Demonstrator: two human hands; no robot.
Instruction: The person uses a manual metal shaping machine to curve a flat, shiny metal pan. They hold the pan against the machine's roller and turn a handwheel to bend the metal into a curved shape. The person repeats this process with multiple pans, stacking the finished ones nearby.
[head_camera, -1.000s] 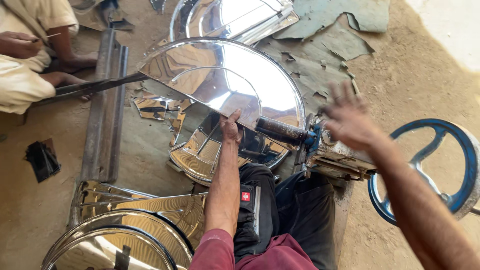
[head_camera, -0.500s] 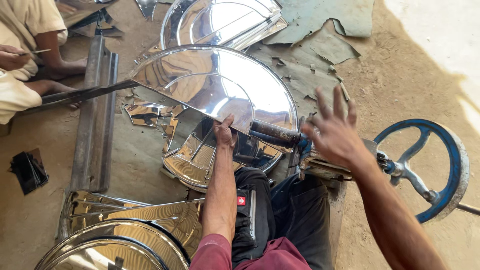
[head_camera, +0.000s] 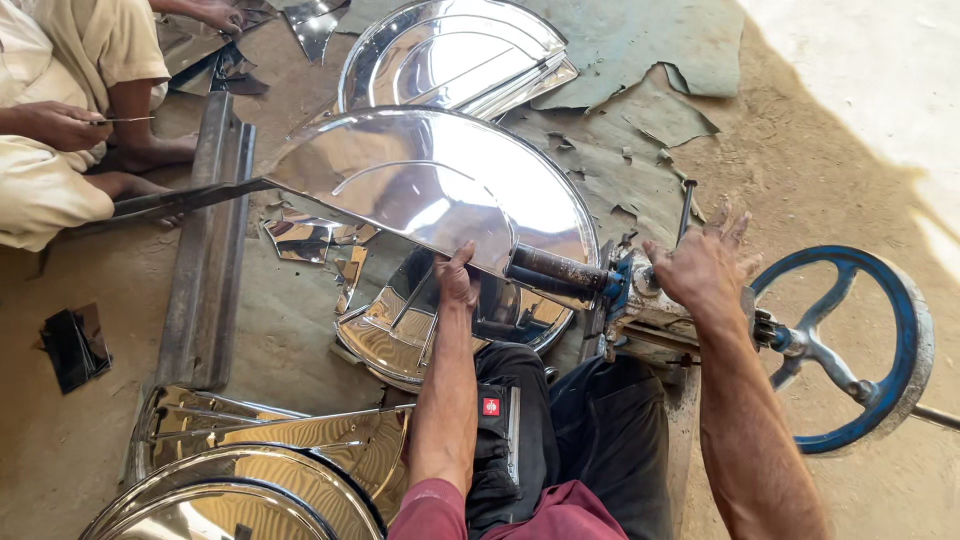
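Seen from above, a person sits on a dirt floor (head_camera: 820, 130) at a small hand-cranked roller machine (head_camera: 640, 305). The left hand (head_camera: 457, 280) pinches the straight cut edge of a shiny half-round metal sheet (head_camera: 420, 190), thumb on top, grip closed on it. The sheet spreads up and to the left of that hand, its straight edge running slantwise toward the dark roller (head_camera: 555, 272) just to the right. The right hand (head_camera: 700, 268) rests on the machine, fingers spread, holding nothing, with a blue handwheel (head_camera: 890, 300) beyond. A small red square label (head_camera: 490, 406) sits on the dark trousers. More shiny sheets (head_camera: 450, 50) lie near the floor's far edge.
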